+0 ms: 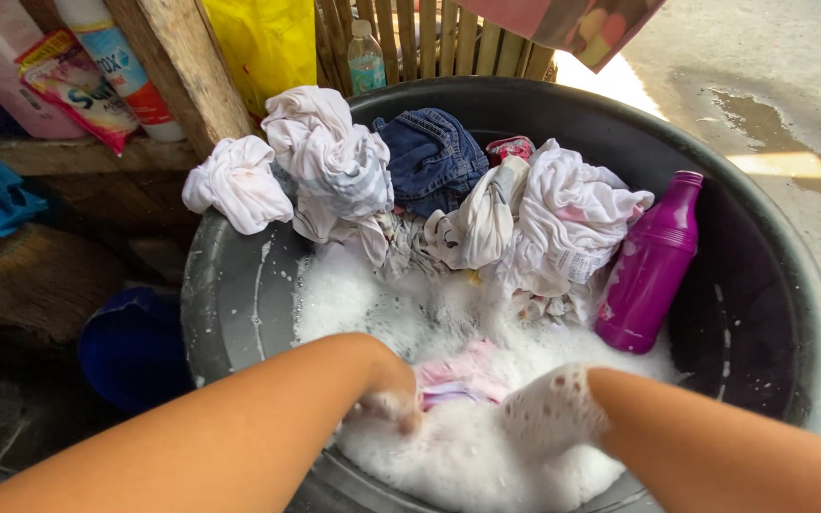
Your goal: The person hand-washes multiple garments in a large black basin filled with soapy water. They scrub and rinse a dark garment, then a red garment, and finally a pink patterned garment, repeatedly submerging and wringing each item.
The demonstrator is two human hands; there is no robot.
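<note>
With both hands sunk in suds, my left hand (393,397) seems to clutch the pink cloth (463,375), which stretches crosswise toward my foam-coated right hand (551,410), its grip hidden, inside the grey basin (239,304).

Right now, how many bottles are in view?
3. A purple bottle leans inside the tub at its right wall, a small clear bottle stands behind the tub, and a white bottle lies on the shelf upper left. Foam may hide others.
</note>
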